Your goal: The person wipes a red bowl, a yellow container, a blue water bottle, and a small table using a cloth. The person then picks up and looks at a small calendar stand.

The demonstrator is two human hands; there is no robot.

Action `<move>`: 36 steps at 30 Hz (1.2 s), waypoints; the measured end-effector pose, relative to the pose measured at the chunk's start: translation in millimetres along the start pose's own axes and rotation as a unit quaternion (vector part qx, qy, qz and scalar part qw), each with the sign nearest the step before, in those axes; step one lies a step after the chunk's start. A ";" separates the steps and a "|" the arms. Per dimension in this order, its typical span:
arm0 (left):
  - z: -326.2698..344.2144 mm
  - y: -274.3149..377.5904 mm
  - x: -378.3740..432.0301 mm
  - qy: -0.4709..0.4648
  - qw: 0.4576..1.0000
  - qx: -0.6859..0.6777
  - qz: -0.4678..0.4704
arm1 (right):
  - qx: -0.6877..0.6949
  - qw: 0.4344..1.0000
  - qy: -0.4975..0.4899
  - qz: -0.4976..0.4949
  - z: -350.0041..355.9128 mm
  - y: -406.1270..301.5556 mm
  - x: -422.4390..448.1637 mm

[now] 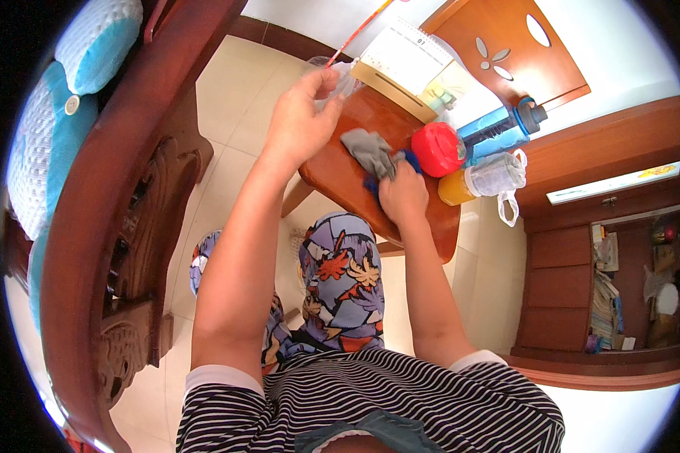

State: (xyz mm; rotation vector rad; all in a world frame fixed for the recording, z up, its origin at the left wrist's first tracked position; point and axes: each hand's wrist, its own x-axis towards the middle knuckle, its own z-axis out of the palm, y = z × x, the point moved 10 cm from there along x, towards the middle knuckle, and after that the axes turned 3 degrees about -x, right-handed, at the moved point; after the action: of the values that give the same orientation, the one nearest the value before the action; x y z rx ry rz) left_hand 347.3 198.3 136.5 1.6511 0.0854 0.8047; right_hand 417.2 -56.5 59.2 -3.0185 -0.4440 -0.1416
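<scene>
My left hand [303,116] is raised above the far left edge of a brown wooden stool [340,178], thumb and fingers apart. I see nothing between them. The end of a thin red and yellow stick [360,31] appears just beyond its fingertips, and a thin clear plastic bag [348,82] lies behind them. On the stool top, my right hand [405,192] grips a crumpled grey cloth [368,147]. Dark blue fabric [412,161] shows around its fingers; whether it is part of the same cloth, I cannot tell.
Close to my right hand stand a round red container [437,149], a blue water bottle [496,136] and an orange-filled bottle [456,188] with plastic wrapping. A desk calendar [405,54] is at the back. A carved wooden bench [107,158] runs along the left; a cabinet [555,289] stands right.
</scene>
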 end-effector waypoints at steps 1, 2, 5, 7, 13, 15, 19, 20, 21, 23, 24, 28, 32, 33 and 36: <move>2.0 0.6 -0.5 -0.014 1.000 0.000 -0.005 | -0.003 1.000 0.027 -0.006 -5.7 5.0 -21.4; 4.7 2.6 -4.0 -0.027 1.000 0.000 -0.009 | -0.006 0.998 0.055 -0.011 -10.7 9.8 -40.9; 3.5 9.6 -15.4 -0.057 0.998 0.017 -0.017 | -0.013 0.997 0.068 -0.025 -18.3 8.5 -77.1; 10.1 13.3 -17.1 -0.072 0.997 0.012 -0.021 | -0.033 0.994 0.094 -0.040 -18.0 12.2 -71.5; 18.7 16.5 -16.4 -0.089 0.995 -0.022 -0.025 | -0.022 0.999 -0.001 -0.029 -4.4 -3.6 20.7; 22.8 16.6 -12.6 -0.102 0.995 -0.004 -0.011 | -0.021 0.999 0.015 -0.035 0.9 -7.4 49.0; 20.6 5.4 -2.7 -0.077 0.997 -0.018 -0.015 | -0.037 0.999 0.022 -0.016 5.9 -9.5 63.3; 21.2 1.7 0.1 -0.072 0.997 -0.022 -0.014 | -0.026 0.999 0.036 -0.024 4.2 -7.1 59.4; 20.4 -3.1 0.4 -0.067 0.997 -0.022 -0.016 | -0.018 0.999 0.027 -0.018 5.9 -5.1 51.2; 14.8 -4.9 -1.2 -0.060 0.998 -0.010 -0.024 | 0.000 1.000 0.009 -0.012 1.6 -9.2 23.6; 14.9 -3.7 -2.0 -0.059 0.998 -0.007 -0.027 | -0.013 1.000 0.007 0.009 -2.8 -4.8 5.8; 10.9 11.8 -10.3 -0.076 0.997 0.017 -0.017 | -0.018 0.997 0.076 -0.024 -14.0 1.4 -72.7; 9.6 11.4 -17.1 -0.081 0.997 0.000 -0.018 | -0.023 0.992 0.107 -0.063 -14.0 -3.6 -89.5; 11.0 11.4 -17.5 -0.082 0.996 -0.008 -0.019 | -0.017 0.991 0.115 -0.071 -13.1 -3.8 -83.0; 11.5 17.6 -15.9 -0.092 0.995 0.011 -0.023 | 0.002 0.992 0.100 -0.071 -6.4 -7.5 -32.6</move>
State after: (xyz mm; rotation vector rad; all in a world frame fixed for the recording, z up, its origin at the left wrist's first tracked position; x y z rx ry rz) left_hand 335.0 176.4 144.8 1.7311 0.0019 0.6160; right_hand 383.4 -59.2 62.7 -2.9265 -0.6364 -0.4477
